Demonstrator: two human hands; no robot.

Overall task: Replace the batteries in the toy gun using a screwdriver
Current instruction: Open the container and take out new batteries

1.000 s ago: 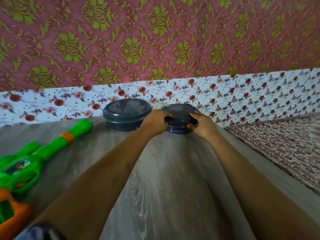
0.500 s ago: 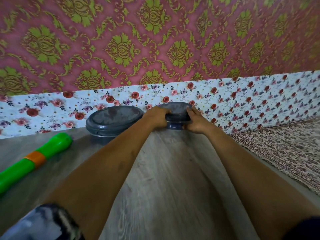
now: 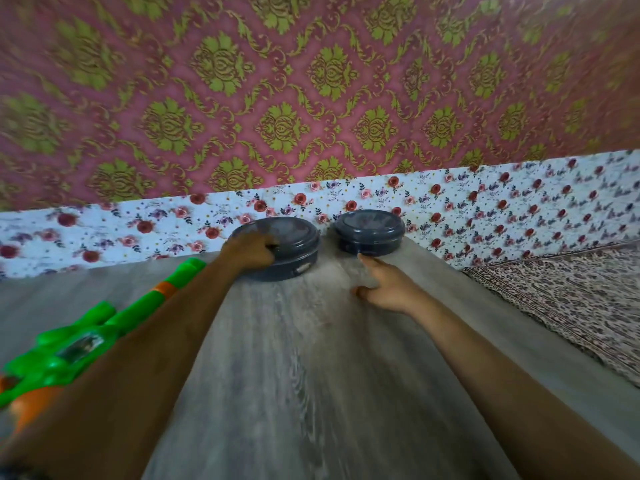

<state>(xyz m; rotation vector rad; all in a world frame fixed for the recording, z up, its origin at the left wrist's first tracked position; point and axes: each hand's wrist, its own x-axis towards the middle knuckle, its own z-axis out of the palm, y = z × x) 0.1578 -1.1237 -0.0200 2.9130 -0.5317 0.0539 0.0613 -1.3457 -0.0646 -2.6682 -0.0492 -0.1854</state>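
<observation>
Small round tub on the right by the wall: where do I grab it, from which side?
Take the small tub by its round side wall under the lid rim, right hand coming from the front. It stands upright, floral wall close behind, the large tub under the left hand beside it, so the near side looks freest.

At the worktop's (image 3: pixel 311 375) far edge, against the wall (image 3: pixel 311 98), the larger container (image 3: pixel 294 244) sits just left of the smaller container (image 3: pixel 369 233). The left hand (image 3: pixel 247 252) grips the larger; the right hand (image 3: pixel 384 289) is just before the smaller. A toy gun (image 3: pixel 79 348) lies far left.
</observation>
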